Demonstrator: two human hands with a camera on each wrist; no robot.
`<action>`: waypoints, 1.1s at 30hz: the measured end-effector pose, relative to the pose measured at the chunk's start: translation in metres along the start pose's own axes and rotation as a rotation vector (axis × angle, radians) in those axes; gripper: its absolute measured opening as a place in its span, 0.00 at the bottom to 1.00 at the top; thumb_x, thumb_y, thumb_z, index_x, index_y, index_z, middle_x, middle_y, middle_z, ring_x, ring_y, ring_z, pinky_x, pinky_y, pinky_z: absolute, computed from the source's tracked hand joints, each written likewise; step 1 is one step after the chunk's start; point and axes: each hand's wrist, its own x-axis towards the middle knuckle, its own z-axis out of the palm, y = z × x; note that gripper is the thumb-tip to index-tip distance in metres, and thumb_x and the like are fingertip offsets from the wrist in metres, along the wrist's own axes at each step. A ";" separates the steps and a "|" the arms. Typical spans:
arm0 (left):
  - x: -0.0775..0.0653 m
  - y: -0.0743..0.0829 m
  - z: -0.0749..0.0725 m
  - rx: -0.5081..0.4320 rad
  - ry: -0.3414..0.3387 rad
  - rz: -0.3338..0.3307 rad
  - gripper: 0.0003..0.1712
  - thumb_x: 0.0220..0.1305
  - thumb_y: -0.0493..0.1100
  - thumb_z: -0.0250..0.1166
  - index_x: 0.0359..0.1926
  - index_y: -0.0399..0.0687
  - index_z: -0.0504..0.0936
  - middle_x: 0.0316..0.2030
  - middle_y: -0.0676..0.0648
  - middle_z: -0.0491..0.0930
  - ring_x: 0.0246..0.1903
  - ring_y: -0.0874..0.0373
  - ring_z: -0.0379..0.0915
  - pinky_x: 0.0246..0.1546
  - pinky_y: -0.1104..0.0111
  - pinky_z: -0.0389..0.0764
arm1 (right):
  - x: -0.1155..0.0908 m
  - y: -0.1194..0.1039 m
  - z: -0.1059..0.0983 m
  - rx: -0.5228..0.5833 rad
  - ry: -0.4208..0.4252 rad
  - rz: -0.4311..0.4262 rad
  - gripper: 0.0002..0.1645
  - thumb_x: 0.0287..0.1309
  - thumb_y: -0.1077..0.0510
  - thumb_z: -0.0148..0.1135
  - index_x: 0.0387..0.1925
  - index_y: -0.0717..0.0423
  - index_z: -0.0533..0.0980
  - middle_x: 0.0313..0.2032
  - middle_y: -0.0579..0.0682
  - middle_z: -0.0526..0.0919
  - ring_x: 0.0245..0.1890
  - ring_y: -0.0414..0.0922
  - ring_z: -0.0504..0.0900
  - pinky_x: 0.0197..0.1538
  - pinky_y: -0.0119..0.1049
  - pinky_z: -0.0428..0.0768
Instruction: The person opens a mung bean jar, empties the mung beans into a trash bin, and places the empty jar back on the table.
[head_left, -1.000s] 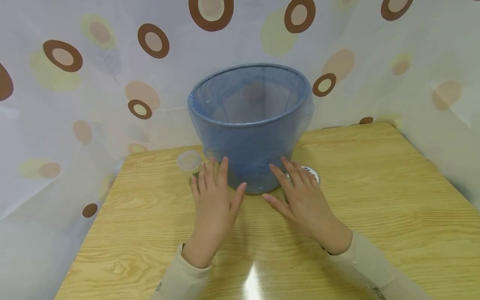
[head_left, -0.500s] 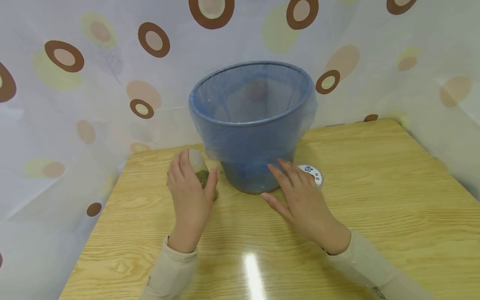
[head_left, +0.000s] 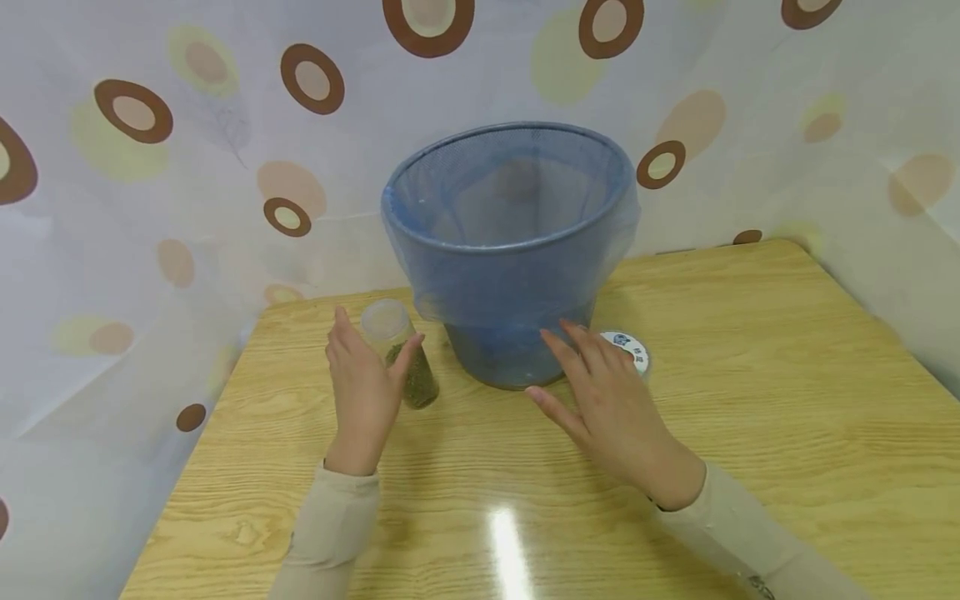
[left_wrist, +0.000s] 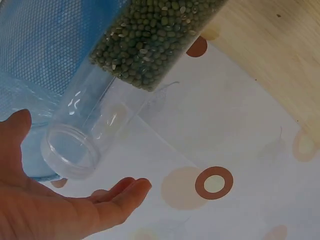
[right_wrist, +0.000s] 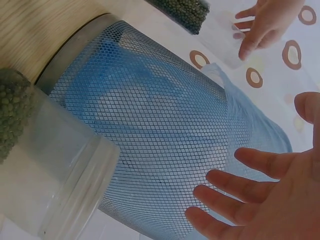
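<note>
In the head view my left hand [head_left: 360, 396] is beside a clear jar [head_left: 403, 358] part-filled with green mung beans [left_wrist: 150, 42]. Thumb and fingers spread apart around its upper end, gripping nothing; the left wrist view shows a gap to the jar. My right hand [head_left: 618, 408] hovers with loosely extended fingers before a blue mesh waste bin [head_left: 502, 350]. Partly hidden behind that hand is a second jar, its round white top [head_left: 636, 350] bearing a printed label. Beans [right_wrist: 12, 107] also fill the lower part of this jar in the right wrist view.
A thin blue plastic bag [head_left: 517, 283] lines the bin and is folded over its rim. The wooden table [head_left: 750, 400] extends to a patterned sheet [head_left: 247, 100] hanging behind and at both sides.
My left hand has moved left from in front of the bin to beside the left jar, leaving more of that jar visible. The right hand has hardly moved.
</note>
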 end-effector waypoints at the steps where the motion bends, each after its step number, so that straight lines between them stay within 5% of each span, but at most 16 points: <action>1: 0.001 -0.001 0.001 -0.001 -0.028 -0.025 0.60 0.59 0.55 0.67 0.70 0.23 0.39 0.62 0.22 0.54 0.62 0.30 0.53 0.60 0.45 0.63 | 0.000 0.000 0.000 0.000 0.000 -0.002 0.43 0.69 0.32 0.36 0.66 0.63 0.64 0.63 0.66 0.66 0.60 0.66 0.67 0.57 0.64 0.65; 6: 0.004 -0.007 0.007 -0.035 -0.131 -0.112 0.59 0.61 0.57 0.66 0.70 0.22 0.40 0.61 0.22 0.55 0.61 0.30 0.54 0.59 0.46 0.65 | 0.000 0.001 0.002 0.001 0.011 -0.012 0.43 0.69 0.32 0.38 0.66 0.64 0.65 0.63 0.67 0.65 0.60 0.66 0.67 0.56 0.65 0.66; 17: 0.007 -0.017 0.016 -0.166 -0.188 -0.170 0.46 0.61 0.50 0.68 0.63 0.24 0.53 0.56 0.25 0.65 0.57 0.31 0.66 0.54 0.46 0.72 | 0.000 0.003 0.003 -0.011 0.013 -0.010 0.44 0.69 0.32 0.37 0.65 0.64 0.65 0.62 0.68 0.65 0.59 0.67 0.67 0.56 0.64 0.67; 33: 0.006 -0.019 0.017 -0.180 -0.152 -0.214 0.41 0.57 0.52 0.70 0.57 0.29 0.61 0.49 0.29 0.75 0.46 0.35 0.75 0.43 0.47 0.77 | -0.002 0.005 0.002 -0.024 0.003 -0.007 0.45 0.69 0.31 0.34 0.65 0.65 0.65 0.63 0.67 0.64 0.60 0.67 0.67 0.56 0.64 0.67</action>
